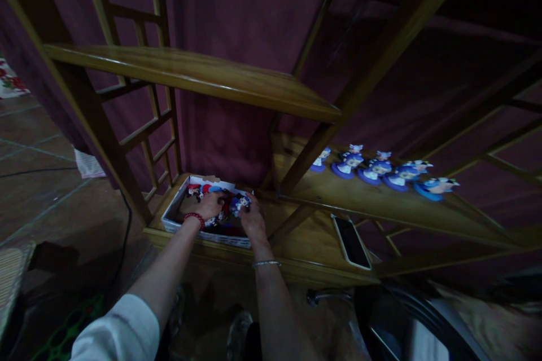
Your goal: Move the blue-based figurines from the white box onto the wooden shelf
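Observation:
A shallow white cardboard box [173,218] sits on the low wooden shelf, with several small figurines in red, blue and white inside it. My left hand [209,206], with a red bead bracelet, reaches into the box; its fingers are curled among the figurines, and what they hold is hidden. At the box's right end, my right hand [253,219] is closed on a blue-haired figurine [240,203]. A silver bangle circles that wrist.
On the raised shelf [330,189] to the right, several blue-and-white figurines [375,171] stand in a row on round bases. A phone [352,241] lies on the lower shelf. A wooden shelf board [195,76] spans above the box. A black chair-like object [406,316] is at lower right.

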`<state>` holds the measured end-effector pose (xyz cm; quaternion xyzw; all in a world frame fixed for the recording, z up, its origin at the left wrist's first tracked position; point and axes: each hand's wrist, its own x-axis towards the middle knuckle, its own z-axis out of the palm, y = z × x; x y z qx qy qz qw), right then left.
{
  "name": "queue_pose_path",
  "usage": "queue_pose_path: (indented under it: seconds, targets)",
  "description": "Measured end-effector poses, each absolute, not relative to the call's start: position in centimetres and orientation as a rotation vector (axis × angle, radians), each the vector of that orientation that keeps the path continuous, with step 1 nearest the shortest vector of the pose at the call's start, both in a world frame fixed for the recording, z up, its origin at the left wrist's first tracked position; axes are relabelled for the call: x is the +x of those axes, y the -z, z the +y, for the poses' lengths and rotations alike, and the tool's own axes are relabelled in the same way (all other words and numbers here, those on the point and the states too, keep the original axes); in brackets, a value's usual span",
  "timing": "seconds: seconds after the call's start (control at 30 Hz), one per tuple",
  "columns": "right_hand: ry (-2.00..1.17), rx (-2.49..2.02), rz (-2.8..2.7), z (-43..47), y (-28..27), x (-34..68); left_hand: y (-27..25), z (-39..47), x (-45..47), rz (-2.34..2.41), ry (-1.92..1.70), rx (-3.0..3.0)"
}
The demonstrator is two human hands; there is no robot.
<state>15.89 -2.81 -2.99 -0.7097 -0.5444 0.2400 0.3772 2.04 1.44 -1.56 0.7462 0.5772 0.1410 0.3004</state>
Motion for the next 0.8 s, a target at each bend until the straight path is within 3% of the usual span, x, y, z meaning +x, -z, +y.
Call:
queue_pose_path:
  seconds: [0.27, 0.8]
  targets:
    - [-0.515, -1.91, -1.435, -3.6, 1.5, 16.3, 3.2, 1.5, 5.6, 1.331, -0.247, 2.242]
    - [-0.52, -1.925, -1.446, -3.7, 1.7, 16.3, 2.0, 1.5, 4.0, 1.496, -0.281, 1.957]
